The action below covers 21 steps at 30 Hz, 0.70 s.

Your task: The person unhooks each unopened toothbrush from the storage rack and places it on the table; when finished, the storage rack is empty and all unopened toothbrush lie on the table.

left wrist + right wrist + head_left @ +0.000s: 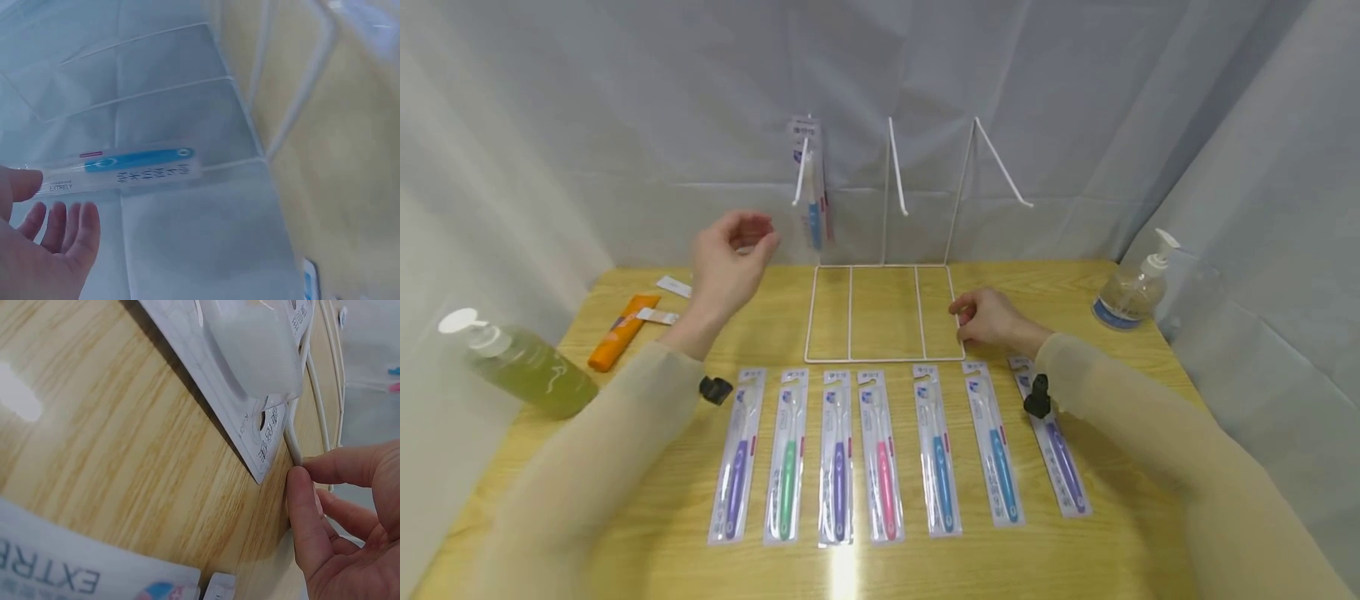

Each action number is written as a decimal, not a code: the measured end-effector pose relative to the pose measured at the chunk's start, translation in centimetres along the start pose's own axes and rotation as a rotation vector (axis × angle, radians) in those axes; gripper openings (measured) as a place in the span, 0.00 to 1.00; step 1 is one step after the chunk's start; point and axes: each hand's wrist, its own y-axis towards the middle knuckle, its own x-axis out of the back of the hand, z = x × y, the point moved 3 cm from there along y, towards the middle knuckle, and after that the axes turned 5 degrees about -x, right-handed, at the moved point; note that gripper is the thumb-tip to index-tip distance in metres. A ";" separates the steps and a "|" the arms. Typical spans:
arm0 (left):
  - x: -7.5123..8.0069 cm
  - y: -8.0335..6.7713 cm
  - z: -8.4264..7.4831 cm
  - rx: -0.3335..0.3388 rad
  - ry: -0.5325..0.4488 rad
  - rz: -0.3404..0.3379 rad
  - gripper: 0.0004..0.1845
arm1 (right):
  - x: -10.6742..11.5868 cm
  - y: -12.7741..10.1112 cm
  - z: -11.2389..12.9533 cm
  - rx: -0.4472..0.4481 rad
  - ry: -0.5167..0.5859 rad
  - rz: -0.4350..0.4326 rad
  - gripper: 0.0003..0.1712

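On woodgrain table | right hand (988, 318) fingers pinch thin wire rack (850, 312) | left hand (727, 258) fingers apart

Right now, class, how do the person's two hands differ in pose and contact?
The left hand is raised above the table, holding nothing; the right hand is low at the table. The left hand's fingers are relaxed; the right hand's fingers pinch the white wire rack. Both wear sheer beige sleeves.
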 end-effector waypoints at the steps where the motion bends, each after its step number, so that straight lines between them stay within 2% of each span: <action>1: -0.6 0.8 -0.2 0.004 -0.034 -0.017 0.19 | 0.0 0.0 0.0 -0.001 0.001 0.000 0.30; 5: -2.9 3.3 -0.8 0.013 -0.170 -0.066 0.24 | 0.1 -0.2 0.1 0.000 0.000 -0.003 0.30; 8: -4.4 4.4 -1.1 0.024 -0.201 -0.097 0.23 | 0.0 -0.2 0.2 0.005 -0.006 -0.006 0.30; 11: -5.4 5.1 -1.1 0.069 -0.201 -0.136 0.20 | -0.1 0.0 0.2 0.005 -0.011 -0.008 0.30; 15: -5.9 5.5 -1.0 0.134 -0.185 -0.168 0.17 | -0.1 0.2 0.0 0.015 -0.022 -0.011 0.30; 21: -6.3 5.8 -1.1 0.117 -0.174 -0.170 0.13 | 0.1 0.3 -0.2 0.040 -0.039 -0.018 0.30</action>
